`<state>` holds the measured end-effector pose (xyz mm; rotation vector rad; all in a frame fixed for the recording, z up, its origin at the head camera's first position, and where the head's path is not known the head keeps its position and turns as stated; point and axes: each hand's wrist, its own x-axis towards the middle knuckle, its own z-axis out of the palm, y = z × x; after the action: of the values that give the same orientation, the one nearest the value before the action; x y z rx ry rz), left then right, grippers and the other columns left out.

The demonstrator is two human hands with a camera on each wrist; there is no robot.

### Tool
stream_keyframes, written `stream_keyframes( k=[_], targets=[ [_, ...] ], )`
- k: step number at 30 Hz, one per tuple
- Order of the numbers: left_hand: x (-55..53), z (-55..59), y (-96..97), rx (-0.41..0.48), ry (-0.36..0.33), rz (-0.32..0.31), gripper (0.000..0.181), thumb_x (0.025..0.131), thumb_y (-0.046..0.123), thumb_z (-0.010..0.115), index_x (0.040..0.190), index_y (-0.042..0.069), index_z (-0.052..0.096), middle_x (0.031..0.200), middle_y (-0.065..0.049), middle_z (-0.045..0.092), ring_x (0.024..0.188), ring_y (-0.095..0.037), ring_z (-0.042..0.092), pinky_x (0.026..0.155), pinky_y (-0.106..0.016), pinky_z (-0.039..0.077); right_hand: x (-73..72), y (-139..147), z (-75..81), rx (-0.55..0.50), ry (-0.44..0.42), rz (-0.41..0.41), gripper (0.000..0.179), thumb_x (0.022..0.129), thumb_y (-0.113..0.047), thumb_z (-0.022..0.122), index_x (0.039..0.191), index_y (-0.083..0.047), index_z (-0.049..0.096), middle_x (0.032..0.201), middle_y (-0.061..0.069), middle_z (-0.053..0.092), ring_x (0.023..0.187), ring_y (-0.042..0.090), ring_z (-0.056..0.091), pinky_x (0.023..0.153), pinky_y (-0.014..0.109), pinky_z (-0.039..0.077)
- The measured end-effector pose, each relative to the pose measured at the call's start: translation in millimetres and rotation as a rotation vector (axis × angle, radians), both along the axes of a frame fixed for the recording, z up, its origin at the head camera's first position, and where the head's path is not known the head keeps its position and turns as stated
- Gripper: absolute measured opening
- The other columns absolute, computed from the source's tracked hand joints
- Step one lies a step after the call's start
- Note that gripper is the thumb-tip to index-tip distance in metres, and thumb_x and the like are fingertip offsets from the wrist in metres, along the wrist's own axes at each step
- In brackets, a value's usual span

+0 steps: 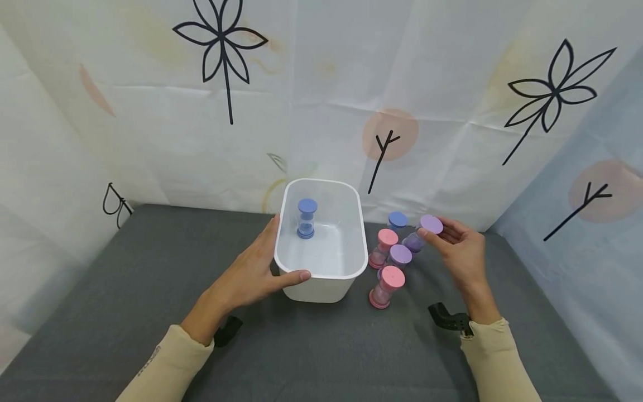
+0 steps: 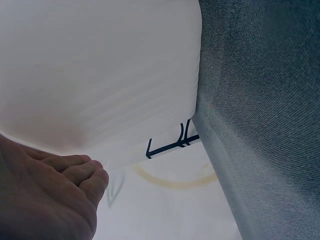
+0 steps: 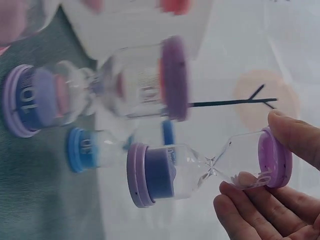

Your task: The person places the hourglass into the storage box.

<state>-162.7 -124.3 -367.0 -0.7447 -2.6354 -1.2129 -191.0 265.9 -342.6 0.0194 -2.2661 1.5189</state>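
Note:
My right hand (image 1: 459, 245) pinches a purple hourglass (image 1: 431, 224) by its top cap, the thumb on one side and fingers on the other. In the right wrist view, the lifted hourglass (image 3: 200, 167) has purple sand in its lower bulb and hangs clear of the table. My left hand (image 1: 253, 272) rests against the near left corner of a white bin (image 1: 321, 287), thumb stretched along the front below the rim, fingers along the left wall. Inside the bin a blue hourglass (image 1: 307, 218) stands upright. In the left wrist view, the fingers (image 2: 82, 172) lie beside the bin wall (image 2: 110, 75).
Right of the bin stand a pink hourglass (image 1: 387, 286), another pink hourglass (image 1: 384, 247), a purple hourglass (image 1: 400, 255) and a blue hourglass (image 1: 397, 219), close together. A dark grey cloth (image 1: 321, 352) covers the table. Printed fabric (image 1: 326, 67) hangs behind it.

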Motion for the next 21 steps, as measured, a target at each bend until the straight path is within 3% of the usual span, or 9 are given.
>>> stream_keyframes(
  k=[6,21],
  targets=[
    [0.4,-0.4,-0.1,-0.002,-0.008,0.003,0.117,0.081,0.066,0.075,0.162,0.039,-0.005,0.164,0.011,0.017,0.138,-0.026,0.042,0.101,-0.056,0.042,8.6,0.3,13.2,-0.018,0.036,0.006,0.048,0.086,-0.008,0.082,0.129,0.006,0.066,0.099,-0.016,0.071,0.092,0.001,0.069,0.078,0.014,0.052],
    [-0.2,-0.5,0.9,0.005,-0.013,0.0,0.117,0.081,0.066,0.075,0.162,0.039,-0.005,0.165,0.011,0.016,0.138,-0.025,0.041,0.101,-0.057,0.042,25.1,-5.2,36.7,-0.189,0.131,0.087,0.044,0.083,0.007,0.079,0.125,0.011,0.066,0.103,-0.003,0.075,0.094,0.007,0.072,0.081,0.016,0.052]
  ],
)
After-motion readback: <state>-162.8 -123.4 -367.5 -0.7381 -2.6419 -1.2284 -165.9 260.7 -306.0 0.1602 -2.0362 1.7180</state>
